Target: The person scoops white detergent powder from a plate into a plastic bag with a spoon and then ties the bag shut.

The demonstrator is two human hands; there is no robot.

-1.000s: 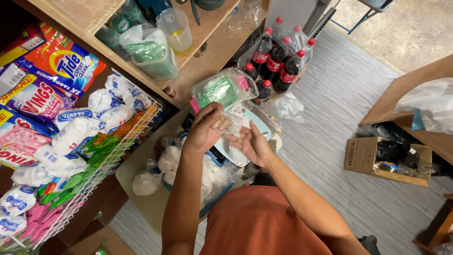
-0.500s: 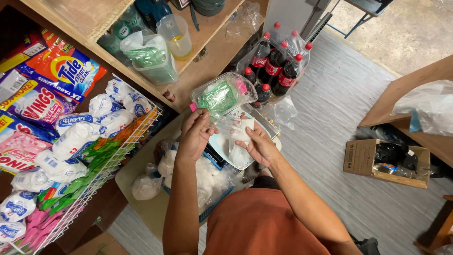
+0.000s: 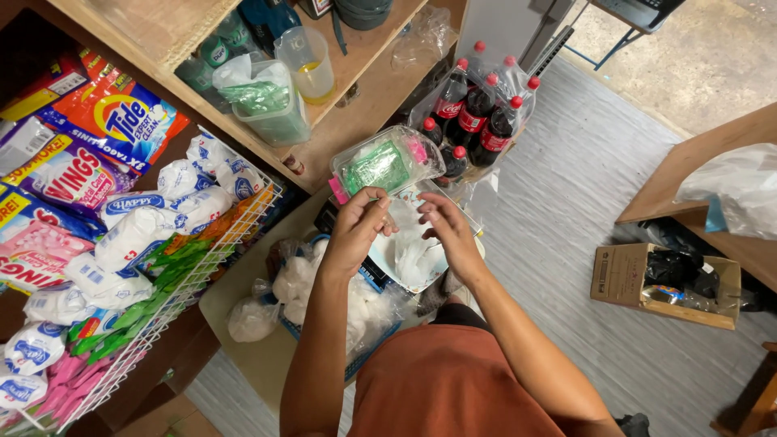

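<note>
**Working a small clear bag between two hands**

Pinching with curled fingers, the left hand (image 3: 356, 231) grips the near edge of a small clear plastic bag (image 3: 387, 164) that holds green and pink contents. The bag rises just above both hands, tilted toward the wooden shelf (image 3: 356, 121). The right hand (image 3: 447, 231) sits just beside the left, fingers bent and drawn together at the bag's lower edge; whether it truly grips the plastic or only touches it is hard to tell from this angle.

Below the hands lies a blue basket (image 3: 368, 279) filled with clear bags of white lumps (image 3: 299, 283), and one more knotted bag (image 3: 251, 320) rests apart on the pale board (image 3: 231, 283) beside it. A white bowl-like container (image 3: 409, 259) sits directly under the hands.

Behind the bag stands a shrink-wrapped cluster of dark soda bottles (image 3: 477, 109) with red caps, on the grey ribbed floor (image 3: 566, 202). On the shelf are a pale green tub (image 3: 275, 113) stuffed with plastic and a clear measuring cup (image 3: 307, 61) with a little yellow liquid. To the left, a white wire rack (image 3: 194, 275) carries rows of sachets and packets (image 3: 121, 243) in white, green, pink and orange. An open cardboard box (image 3: 664, 283) lies on the floor far to the right.
</note>
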